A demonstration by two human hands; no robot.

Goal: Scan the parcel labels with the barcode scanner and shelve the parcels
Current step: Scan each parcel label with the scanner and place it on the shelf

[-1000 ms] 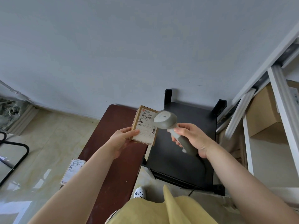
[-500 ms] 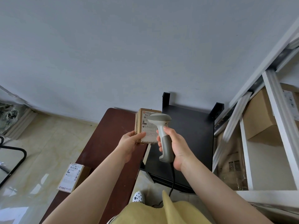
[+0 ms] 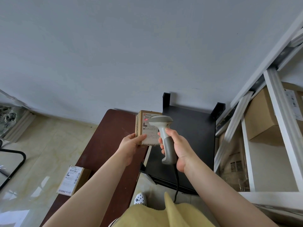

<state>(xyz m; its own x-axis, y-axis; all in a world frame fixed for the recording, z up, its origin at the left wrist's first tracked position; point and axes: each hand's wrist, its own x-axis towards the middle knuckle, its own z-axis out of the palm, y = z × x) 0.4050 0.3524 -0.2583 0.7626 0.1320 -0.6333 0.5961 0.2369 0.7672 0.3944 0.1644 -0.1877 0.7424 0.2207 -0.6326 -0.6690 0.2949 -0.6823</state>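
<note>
Left hand [image 3: 131, 147] grips the small parcel [image 3: 144, 128] by its bottom end, thumb across the label's lower edge, holding it up over the far end of the brown table [image 3: 105, 145]. Right hand [image 3: 177, 148] is wrapped round the handle of the barcode scanner [image 3: 162, 126], whose head sits just right of the parcel and partly in front of it. A red scan line [image 3: 146, 119] shows near the top of the label [image 3: 150, 133], by the "866" print.

Risks from here, as I judge them:
- Misread: the red line sits near the label's top left, and I can't tell if it crosses a full barcode. Scanner head is v. close to the parcel, so the beam may be too short or off the code.
- Thumb hides the label's bottom strip; if a code sits there it won't read.
- Parcel is gripped by one end only, w/ nothing under it but the table edge, so a nudge from the scanner head could tip it out.
- Cable [image 3: 176, 182] hangs from the scanner down past the black stand [image 3: 196, 128], right of the parcel; it could snag on the turn to the white shelf [image 3: 278, 112], further right.
- A second parcel [image 3: 70, 180] lies on the near left edge of the table, well apart from the held one and partly overhanging; an elbow could knock it off.
</note>
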